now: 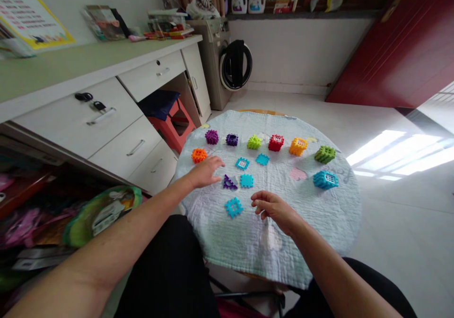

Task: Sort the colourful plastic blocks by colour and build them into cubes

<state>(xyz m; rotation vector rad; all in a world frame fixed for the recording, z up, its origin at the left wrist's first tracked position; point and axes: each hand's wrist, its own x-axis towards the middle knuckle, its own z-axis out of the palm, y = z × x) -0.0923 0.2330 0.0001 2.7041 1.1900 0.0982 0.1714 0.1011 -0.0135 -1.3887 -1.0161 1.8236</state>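
Note:
My left hand (207, 171) hovers with fingers apart, just left of a purple triangular building piece (230, 182) and near an orange block stack (199, 155). Right of the triangle lies a solid blue square piece (246, 181). Closer to me is a blue square frame piece (233, 207), with my right hand (271, 206) to its right, fingers curved but apart and holding nothing. Farther back lie a blue piece with a white grid (242, 163) and another blue flat piece (262, 159).
Stacks in purple (212, 137), dark purple (231, 140), lime (254, 141), red (275, 142), yellow (298, 146), green (325, 154) and blue (325, 179) line the cloth-covered round table (291, 242). A drawer desk (117, 115) and a red stool (177, 124) stand left.

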